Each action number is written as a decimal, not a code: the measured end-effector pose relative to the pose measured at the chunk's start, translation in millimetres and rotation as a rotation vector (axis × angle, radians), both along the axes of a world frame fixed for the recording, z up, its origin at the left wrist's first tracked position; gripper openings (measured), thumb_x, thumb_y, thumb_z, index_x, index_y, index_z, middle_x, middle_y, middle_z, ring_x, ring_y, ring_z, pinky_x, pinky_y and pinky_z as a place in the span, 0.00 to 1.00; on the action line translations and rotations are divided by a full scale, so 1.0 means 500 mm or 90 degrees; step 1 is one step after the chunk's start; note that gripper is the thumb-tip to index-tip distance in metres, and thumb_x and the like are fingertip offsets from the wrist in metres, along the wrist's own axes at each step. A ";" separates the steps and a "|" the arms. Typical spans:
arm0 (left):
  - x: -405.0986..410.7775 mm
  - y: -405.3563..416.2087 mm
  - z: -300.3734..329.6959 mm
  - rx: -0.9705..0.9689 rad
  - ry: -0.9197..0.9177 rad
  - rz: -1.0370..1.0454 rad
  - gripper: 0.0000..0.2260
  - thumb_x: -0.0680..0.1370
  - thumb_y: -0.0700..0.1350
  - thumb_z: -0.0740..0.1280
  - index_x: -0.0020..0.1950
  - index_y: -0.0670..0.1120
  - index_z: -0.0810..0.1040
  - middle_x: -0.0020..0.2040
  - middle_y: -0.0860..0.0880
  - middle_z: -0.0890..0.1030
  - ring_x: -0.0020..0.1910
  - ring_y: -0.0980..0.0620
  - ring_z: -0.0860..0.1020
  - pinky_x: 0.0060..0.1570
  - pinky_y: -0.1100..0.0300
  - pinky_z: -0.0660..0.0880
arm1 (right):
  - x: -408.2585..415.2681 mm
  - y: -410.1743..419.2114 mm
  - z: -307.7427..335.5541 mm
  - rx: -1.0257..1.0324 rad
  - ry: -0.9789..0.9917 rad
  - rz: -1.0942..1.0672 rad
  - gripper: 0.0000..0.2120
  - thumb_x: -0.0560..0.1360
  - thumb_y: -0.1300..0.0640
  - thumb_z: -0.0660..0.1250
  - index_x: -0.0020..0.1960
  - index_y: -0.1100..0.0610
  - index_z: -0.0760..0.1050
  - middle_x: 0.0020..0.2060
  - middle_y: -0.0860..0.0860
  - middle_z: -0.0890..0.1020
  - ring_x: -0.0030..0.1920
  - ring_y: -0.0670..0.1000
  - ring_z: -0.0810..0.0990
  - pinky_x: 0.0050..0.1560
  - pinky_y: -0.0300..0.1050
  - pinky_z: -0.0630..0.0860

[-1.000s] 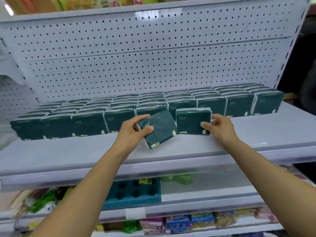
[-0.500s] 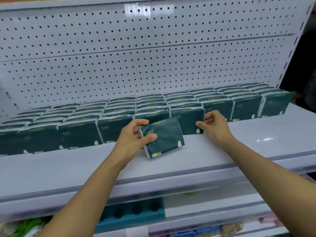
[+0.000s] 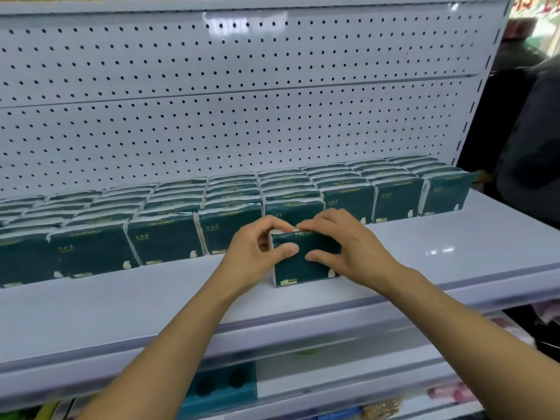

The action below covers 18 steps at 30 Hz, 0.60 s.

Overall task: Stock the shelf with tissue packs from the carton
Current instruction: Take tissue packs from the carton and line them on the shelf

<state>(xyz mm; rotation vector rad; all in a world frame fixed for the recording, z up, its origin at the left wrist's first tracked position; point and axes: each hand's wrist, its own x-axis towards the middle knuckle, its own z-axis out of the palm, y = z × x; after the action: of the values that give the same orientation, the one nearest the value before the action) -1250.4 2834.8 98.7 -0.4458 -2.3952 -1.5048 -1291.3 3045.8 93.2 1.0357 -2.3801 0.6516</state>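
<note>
Head view: one pack [image 3: 303, 262] is stood upright on the shelf [image 3: 454, 253], just in front of the stocked row [image 3: 163, 237], and is gripped by both hands. L hand [image 3: 257, 253] is curled on the pack's left edge, thumb across the front face, fingers over the top corner; R hand [image 3: 345, 253] is curled on the right side, thumb on the front, fingers over the top. Two-sided hold prob. serves to square the pack w/ its neighbours, label forward, before it is slid back. Row is packed face-out, several deep, back to the pegboard [image 3: 242, 116], so only the front line is left to fill. Pack sits well back from the shelf lip; a bare strip of shelf is left in front of the row, wider to the right, so room for pushing back is ample and fall-off risk is judged low. Side clearance is tight: packs stand close left and right behind it, so fingers may need to be drawn off the edges as it seats. Carton is not seen.
</note>
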 end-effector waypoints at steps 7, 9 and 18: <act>-0.072 0.039 0.005 -0.347 0.364 0.321 0.16 0.77 0.52 0.69 0.63 0.49 0.78 0.64 0.50 0.76 0.65 0.50 0.72 0.67 0.52 0.62 | -0.049 0.144 -0.010 -0.031 -0.005 -0.060 0.19 0.73 0.58 0.74 0.63 0.53 0.76 0.56 0.50 0.76 0.56 0.51 0.71 0.55 0.45 0.72; -0.098 0.040 0.001 -0.611 0.290 0.303 0.32 0.76 0.58 0.69 0.77 0.51 0.64 0.77 0.48 0.64 0.77 0.46 0.61 0.76 0.46 0.50 | -0.073 0.174 -0.008 -0.031 0.009 -0.079 0.20 0.72 0.60 0.75 0.63 0.54 0.77 0.58 0.51 0.77 0.58 0.52 0.71 0.58 0.47 0.71; -0.138 0.062 -0.012 -0.745 0.155 0.354 0.37 0.79 0.60 0.64 0.81 0.53 0.48 0.81 0.51 0.54 0.80 0.51 0.52 0.77 0.45 0.39 | -0.155 0.165 -0.018 -0.011 0.057 -0.111 0.20 0.73 0.62 0.73 0.64 0.56 0.75 0.64 0.52 0.76 0.63 0.56 0.73 0.59 0.53 0.76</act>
<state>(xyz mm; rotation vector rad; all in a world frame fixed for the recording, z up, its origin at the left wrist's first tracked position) -1319.6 2865.8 92.6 -0.1131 -2.6140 0.2500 -1368.7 3128.5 84.4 0.8200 -2.3495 0.5496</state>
